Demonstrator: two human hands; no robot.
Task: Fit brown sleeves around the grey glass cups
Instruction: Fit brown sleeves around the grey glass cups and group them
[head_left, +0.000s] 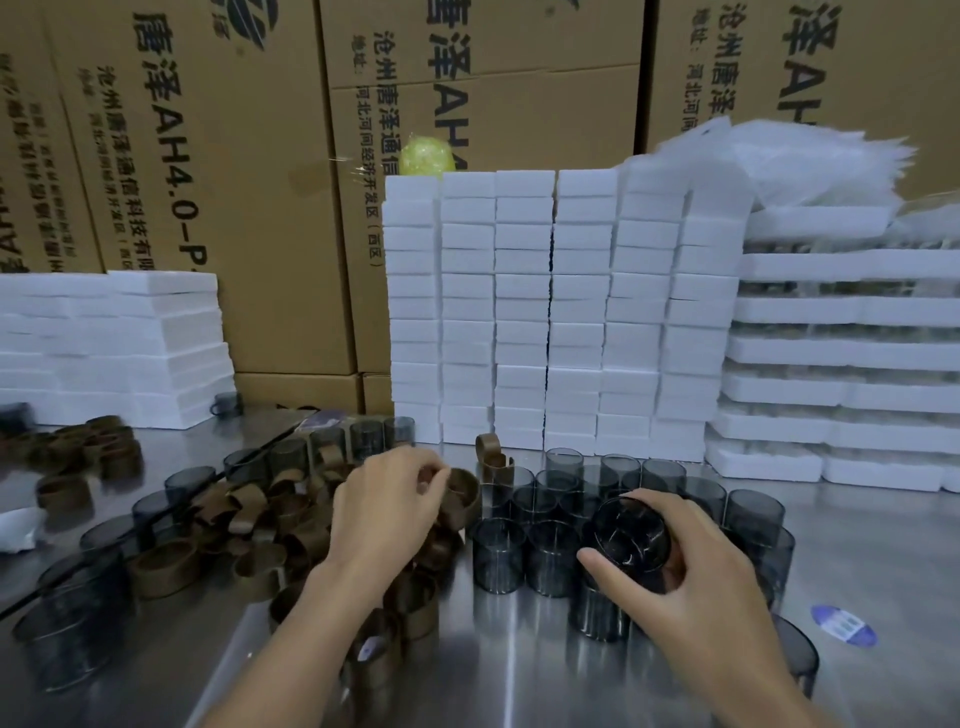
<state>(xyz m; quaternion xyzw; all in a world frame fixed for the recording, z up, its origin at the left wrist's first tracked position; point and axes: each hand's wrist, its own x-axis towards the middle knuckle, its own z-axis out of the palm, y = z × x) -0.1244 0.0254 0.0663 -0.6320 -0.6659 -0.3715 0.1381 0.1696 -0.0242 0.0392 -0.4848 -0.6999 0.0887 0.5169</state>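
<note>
My right hand (691, 571) grips a grey glass cup (626, 538), tilted so its open mouth faces me, just above a cluster of several upright grey glass cups (550, 499). To its left, my left hand (387, 499) pinches a brown sleeve (462, 496) by its rim, raised over a loose pile of brown sleeves (260, 525). Sleeve and held cup are apart, about a hand's width between them. One brown sleeve with a handle (491, 454) stands behind the cups.
The steel table (519, 665) carries more grey cups (78, 623) at the left front and another sleeve pile (98, 452) at far left. White foam blocks (545, 312) and foam trays (841, 353) stack behind, cardboard cartons (218, 156) beyond. A blue sticker (844, 624) lies at right.
</note>
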